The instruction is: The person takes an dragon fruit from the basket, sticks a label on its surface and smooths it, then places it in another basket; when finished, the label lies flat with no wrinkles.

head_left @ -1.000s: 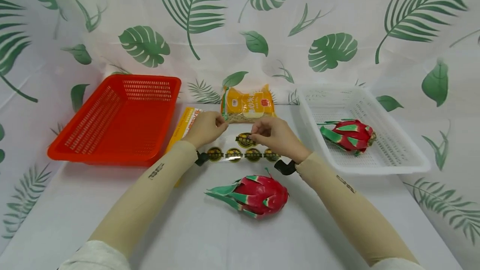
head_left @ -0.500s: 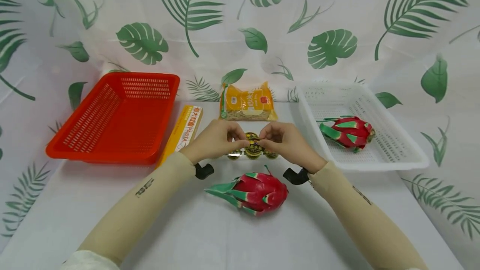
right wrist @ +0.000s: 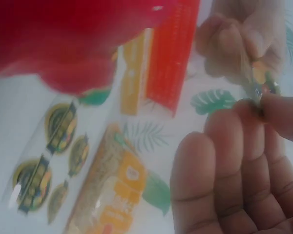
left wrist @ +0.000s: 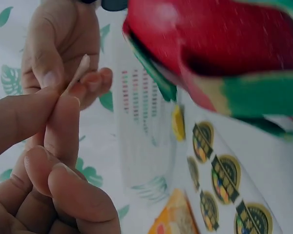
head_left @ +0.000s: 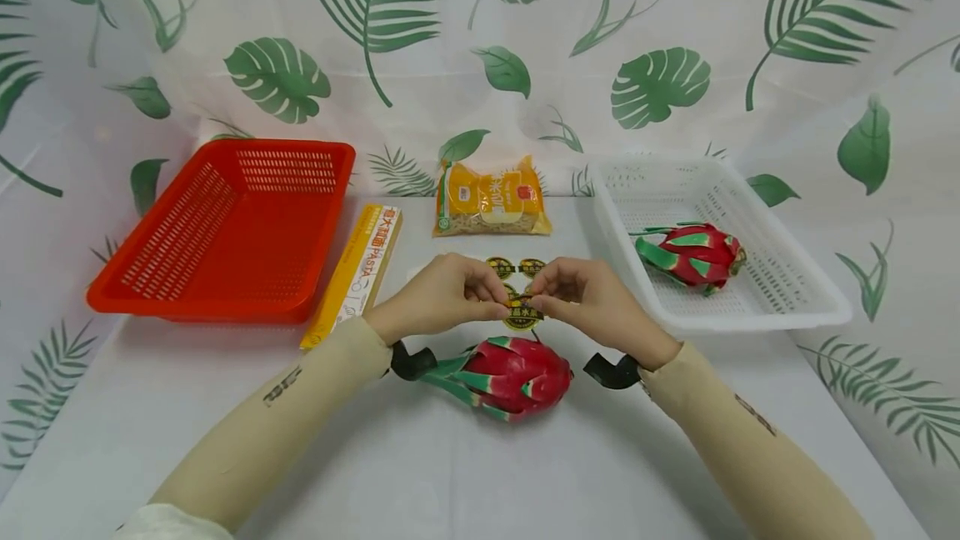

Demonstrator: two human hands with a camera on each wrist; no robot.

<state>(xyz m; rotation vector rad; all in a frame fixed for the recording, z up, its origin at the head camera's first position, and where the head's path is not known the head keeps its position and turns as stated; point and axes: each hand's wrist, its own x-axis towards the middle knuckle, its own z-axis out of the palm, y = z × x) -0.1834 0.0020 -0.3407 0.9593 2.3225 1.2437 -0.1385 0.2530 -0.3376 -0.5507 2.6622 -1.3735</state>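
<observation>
A small round black-and-gold sticker (head_left: pixel 522 317) hangs between both hands, just beyond a red dragon fruit (head_left: pixel 517 380). My left hand (head_left: pixel 447 297) pinches its left side between thumb and forefinger, and my right hand (head_left: pixel 592 298) pinches the right side. Seen almost edge-on, the sticker (right wrist: pixel 266 87) shows a bent, pale edge in the wrist views. Behind the hands a clear sheet of the same stickers (head_left: pixel 532 267) lies on the table, partly covered by the fingers. The dragon fruit lies on its side with its green leaf tips toward the left forearm.
A red plastic basket (head_left: pixel 206 312) stands at the left, beside a yellow-and-white pasta box (head_left: pixel 352 277). At the back is an orange bag of grain (head_left: pixel 492 202). A white basket (head_left: pixel 757 323) on the right holds a second dragon fruit (head_left: pixel 693 254).
My left hand has left the sheet and joined my right hand at the sticker. Both hands have brought the sticker nearer, toward the dragon fruit on the table.
</observation>
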